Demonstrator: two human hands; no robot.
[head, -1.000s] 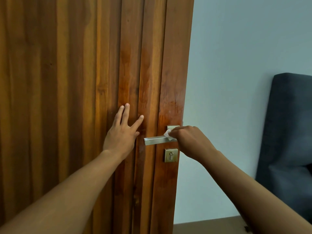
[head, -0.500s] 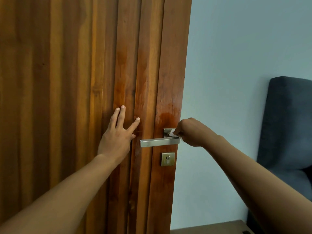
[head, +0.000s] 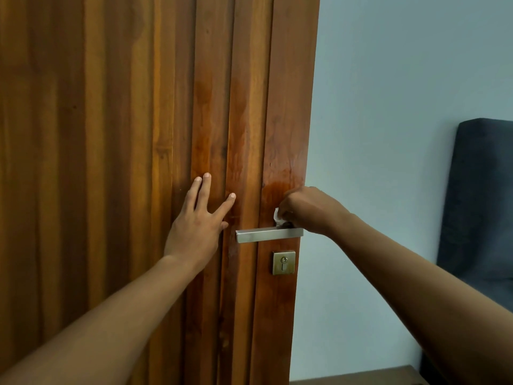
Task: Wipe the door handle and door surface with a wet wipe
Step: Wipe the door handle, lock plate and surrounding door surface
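A ribbed brown wooden door (head: 116, 162) fills the left of the view, with darker damp streaks above the handle. A silver lever handle (head: 268, 235) juts out near the door's right edge. My left hand (head: 198, 223) presses flat on the door, fingers spread, just left of the handle. My right hand (head: 305, 209) grips a crumpled white wet wipe (head: 277, 216) against the door right above the handle's inner end. Most of the wipe is hidden inside my fist.
A brass keyhole plate (head: 283, 262) sits below the handle. Right of the door's edge is a pale blue wall (head: 388, 107). A dark grey upholstered headboard or chair back (head: 483, 204) stands at far right.
My right hand with the wipe has moved from the handle's inner end up onto the door just above it. My left hand stays pressed on the door.
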